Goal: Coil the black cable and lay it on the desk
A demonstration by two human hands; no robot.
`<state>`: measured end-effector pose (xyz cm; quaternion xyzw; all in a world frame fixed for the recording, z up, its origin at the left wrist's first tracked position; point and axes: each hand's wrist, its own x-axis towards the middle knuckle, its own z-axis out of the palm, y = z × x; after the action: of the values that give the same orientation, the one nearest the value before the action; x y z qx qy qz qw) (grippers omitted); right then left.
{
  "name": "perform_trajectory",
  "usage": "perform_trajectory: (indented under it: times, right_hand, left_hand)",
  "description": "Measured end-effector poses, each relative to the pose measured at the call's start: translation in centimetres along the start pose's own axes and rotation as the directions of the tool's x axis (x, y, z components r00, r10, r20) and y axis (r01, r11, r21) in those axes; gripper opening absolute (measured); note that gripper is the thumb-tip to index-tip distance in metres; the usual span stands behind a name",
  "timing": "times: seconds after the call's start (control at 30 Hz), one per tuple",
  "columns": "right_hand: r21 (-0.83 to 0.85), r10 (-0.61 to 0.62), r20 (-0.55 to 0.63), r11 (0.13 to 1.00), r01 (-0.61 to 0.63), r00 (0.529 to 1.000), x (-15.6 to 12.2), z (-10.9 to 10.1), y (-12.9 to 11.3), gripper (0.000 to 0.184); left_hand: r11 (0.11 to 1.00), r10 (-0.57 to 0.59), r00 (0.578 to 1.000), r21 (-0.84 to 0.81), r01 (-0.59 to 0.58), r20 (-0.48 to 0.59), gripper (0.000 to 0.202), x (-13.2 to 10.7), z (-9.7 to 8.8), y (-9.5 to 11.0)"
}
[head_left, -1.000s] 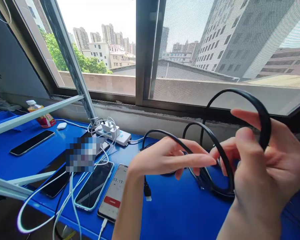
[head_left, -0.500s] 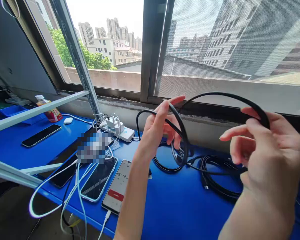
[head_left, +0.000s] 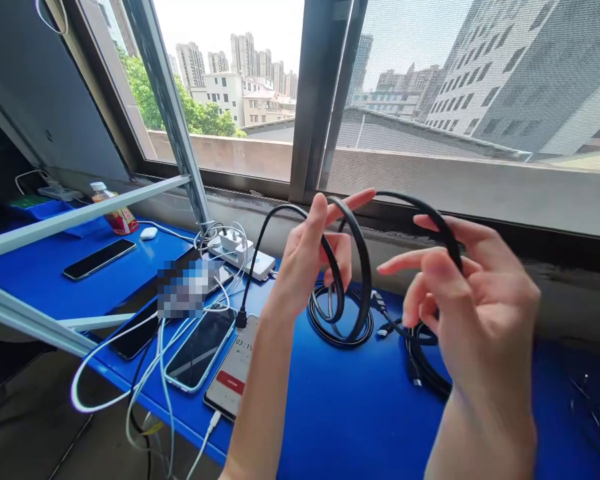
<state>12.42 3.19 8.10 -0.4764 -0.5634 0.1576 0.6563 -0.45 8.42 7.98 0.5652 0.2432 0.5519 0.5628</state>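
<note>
A black cable [head_left: 360, 267] loops in the air between both hands above the blue table [head_left: 340, 413]. My left hand [head_left: 315, 260] pinches a loop of it between thumb and forefinger, other fingers curled. One end with a plug [head_left: 241, 319] hangs down at the left over a phone. My right hand [head_left: 460, 293] grips the cable's arc between thumb and fingers, forefinger stretched left. Below the hands a coiled black cable [head_left: 337, 327] lies on the table, and another black bundle [head_left: 423, 363] lies to its right.
Several phones [head_left: 200, 347] lie at the table's left, joined by white leads to a power strip [head_left: 240, 257]. One phone [head_left: 233, 377] shows a timer. A bottle [head_left: 115, 213], a white mouse [head_left: 149, 233] and white frame rails [head_left: 80, 217] stand at left. A window runs behind.
My hands have drawn closer together and the cable's arc has shrunk into tighter loops. The plug end now hangs free at the left. The view has shifted slightly right.
</note>
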Motion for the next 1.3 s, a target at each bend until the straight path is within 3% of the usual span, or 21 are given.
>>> perform_trajectory:
  times: [0.13,0.3,0.43,0.6,0.67,0.8,0.9,0.97,1.07,1.13,1.3]
  right_hand:
    - [-0.091,0.025,0.201,0.996,-0.007,0.979,0.0,0.5,0.2,0.049]
    - [-0.2,0.03,0.232,0.98,0.018,0.972,0.2,-0.1,0.7,0.038]
    - [-0.253,-0.003,0.143,0.967,0.039,0.99,0.5,-0.6,1.4,0.032]
    - [-0.2,0.02,-0.026,0.979,-0.025,0.999,1.2,-1.6,2.2,0.031]
    - [-0.208,0.055,-0.096,0.975,-0.074,0.994,1.6,-2.1,2.3,0.033]
    - [-0.088,0.103,-0.197,0.989,-0.122,0.975,2.1,-2.5,1.9,0.034]
    - [0.011,0.107,-0.128,0.994,-0.107,0.986,1.9,-2.4,1.0,0.039]
    - [0.003,0.103,-0.009,0.995,-0.103,0.995,1.5,-2.1,0.5,0.044]
    - [-0.091,0.118,0.203,0.991,-0.101,0.972,0.8,-1.4,0.5,0.055]
    - [-0.157,0.111,0.267,0.985,-0.071,0.957,0.6,-1.1,1.0,0.054]
    - [-0.271,0.055,0.16,0.963,-0.009,0.986,1.1,-1.9,1.9,0.033]
  left_hand:
    - [0.993,-0.035,0.999,0.111,0.034,0.006,0.055,-0.2,0.5,0.1]
    - [0.98,-0.027,0.999,0.2,0.018,0.043,0.055,0.0,0.4,-0.1]
    - [0.982,-0.045,0.996,0.185,0.03,0.08,0.051,0.1,0.8,-0.5]
    - [0.982,-0.006,0.984,0.186,-0.028,0.178,0.042,-0.1,0.7,-0.6]
    - [0.979,0.012,0.989,0.2,-0.042,0.15,0.04,-0.2,0.4,-0.3]
    - [0.976,0.094,0.995,0.197,-0.088,-0.022,0.047,-0.4,0.2,0.5]
    - [0.971,0.196,0.968,0.172,-0.168,-0.157,0.063,-0.2,0.5,0.3]
    - [0.971,0.203,0.963,0.16,-0.176,-0.175,0.068,0.1,0.8,-0.3]
    - [0.984,0.109,0.99,0.151,-0.094,-0.093,0.064,0.7,1.2,-1.3]
    - [0.984,0.014,1.0,0.176,-0.013,-0.006,0.063,1.1,1.3,-1.8]
    - [0.967,-0.124,0.972,0.244,0.073,0.199,0.061,1.1,0.5,-1.8]
